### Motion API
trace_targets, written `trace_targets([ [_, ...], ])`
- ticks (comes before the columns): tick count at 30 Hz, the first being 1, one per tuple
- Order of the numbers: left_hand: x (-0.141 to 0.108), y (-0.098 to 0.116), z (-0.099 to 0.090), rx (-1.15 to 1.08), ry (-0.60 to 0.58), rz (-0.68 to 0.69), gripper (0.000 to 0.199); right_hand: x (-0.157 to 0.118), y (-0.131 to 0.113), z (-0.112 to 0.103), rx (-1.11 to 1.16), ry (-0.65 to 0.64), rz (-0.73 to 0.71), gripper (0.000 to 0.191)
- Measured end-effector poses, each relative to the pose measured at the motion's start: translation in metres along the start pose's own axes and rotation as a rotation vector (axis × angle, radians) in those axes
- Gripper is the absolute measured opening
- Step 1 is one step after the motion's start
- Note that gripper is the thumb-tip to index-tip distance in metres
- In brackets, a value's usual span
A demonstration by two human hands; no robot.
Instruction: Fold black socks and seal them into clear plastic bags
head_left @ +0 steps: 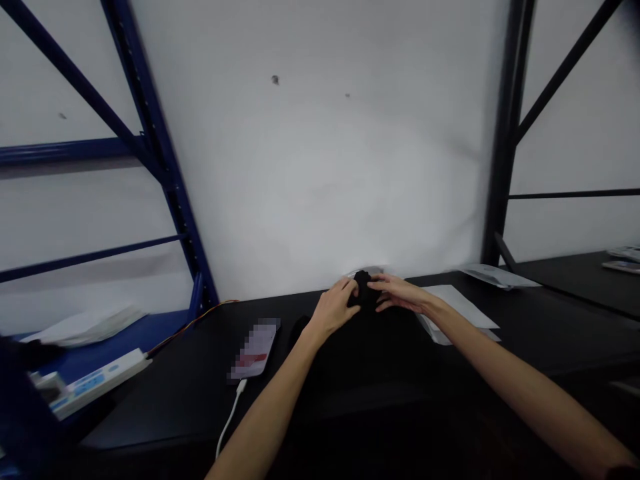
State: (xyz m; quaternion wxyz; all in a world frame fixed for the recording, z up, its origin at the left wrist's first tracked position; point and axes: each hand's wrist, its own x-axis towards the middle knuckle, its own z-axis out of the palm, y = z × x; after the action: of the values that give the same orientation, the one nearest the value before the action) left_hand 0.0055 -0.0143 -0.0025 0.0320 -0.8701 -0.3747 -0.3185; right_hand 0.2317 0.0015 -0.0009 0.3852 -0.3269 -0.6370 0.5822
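Between my hands, close to the wall, is a dark black bundle (364, 288), perhaps cloth; its exact kind and lower edge are lost against the black table (320, 390). My left hand (336, 305) is curled against its left side, with thumb and fingers closed on it. From the right, my right hand (400, 294) reaches in with its fingers apart, the tips at the bundle's right edge. Behind the bundle, part of a pale, shiny item (373, 271) shows against the wall.
A phone (254, 350) with a white cable (230, 419) lies left of my left forearm. White papers (457, 307) are right of my right hand, with more sheets (497, 275) behind. A power strip (97, 383) sits far left beside a blue rack post (165, 173). A black post (503, 147) stands right.
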Motion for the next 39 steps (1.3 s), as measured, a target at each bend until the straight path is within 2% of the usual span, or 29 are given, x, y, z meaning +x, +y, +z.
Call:
trace_targets([
  [2,0.0,-0.004,0.002,-0.15,-0.035,-0.05,0.023,-0.002,0.003,-0.008,0.033,-0.013,0.031,0.045],
  [6,0.0,-0.004,0.006,-0.612,-0.025,-0.144,0.039,-0.01,-0.001,-0.018,-0.004,-0.016,0.05,0.043],
  [8,0.001,-0.004,0.006,-0.809,-0.044,-0.171,0.05,-0.012,-0.004,-0.022,-0.106,-0.02,0.041,0.043],
  [10,0.002,-0.008,0.004,-0.886,-0.072,-0.238,0.061,-0.012,-0.005,-0.028,-0.324,-0.009,0.01,0.042],
  [12,0.001,-0.016,0.002,-0.804,-0.068,-0.391,0.065,-0.011,-0.003,-0.036,-0.616,0.023,-0.06,0.04],
  [14,0.0,-0.027,0.003,-0.589,-0.009,-0.565,0.063,-0.01,0.001,-0.044,-0.874,0.069,-0.111,0.041],
  [16,-0.003,-0.036,0.006,-0.322,0.08,-0.619,0.061,-0.01,0.005,-0.051,-1.031,0.097,-0.117,0.046],
  [18,-0.005,-0.039,0.01,-0.117,0.101,-0.522,0.062,-0.01,0.008,-0.055,-1.097,0.095,-0.113,0.05],
  [19,-0.006,-0.038,0.013,-0.067,0.067,-0.443,0.063,-0.01,0.009,-0.056,-1.106,0.087,-0.124,0.051],
  [23,-0.005,-0.024,0.023,-0.092,-0.155,-0.137,0.068,-0.008,0.013,-0.059,-1.094,0.066,-0.19,0.051],
  [26,-0.004,-0.016,0.03,-0.043,-0.182,-0.057,0.072,-0.006,0.015,-0.061,-1.084,0.057,-0.185,0.05],
  [29,-0.002,-0.017,0.03,-0.025,-0.106,-0.057,0.058,-0.007,0.013,-0.06,-1.08,0.061,-0.16,0.05],
  [32,0.002,-0.023,0.017,-0.06,0.065,-0.125,0.046,-0.011,0.008,-0.058,-1.066,0.095,-0.149,0.052],
  [34,0.003,-0.026,0.004,-0.07,0.233,-0.247,0.041,-0.013,0.005,-0.059,-1.046,0.116,-0.129,0.055],
  [36,0.003,-0.028,-0.009,-0.026,0.352,-0.394,0.037,-0.014,0.003,-0.062,-1.025,0.124,-0.118,0.06],
  [39,-0.001,-0.033,-0.021,0.161,0.371,-0.553,0.037,-0.013,0.005,-0.071,-1.035,0.126,-0.164,0.065],
])
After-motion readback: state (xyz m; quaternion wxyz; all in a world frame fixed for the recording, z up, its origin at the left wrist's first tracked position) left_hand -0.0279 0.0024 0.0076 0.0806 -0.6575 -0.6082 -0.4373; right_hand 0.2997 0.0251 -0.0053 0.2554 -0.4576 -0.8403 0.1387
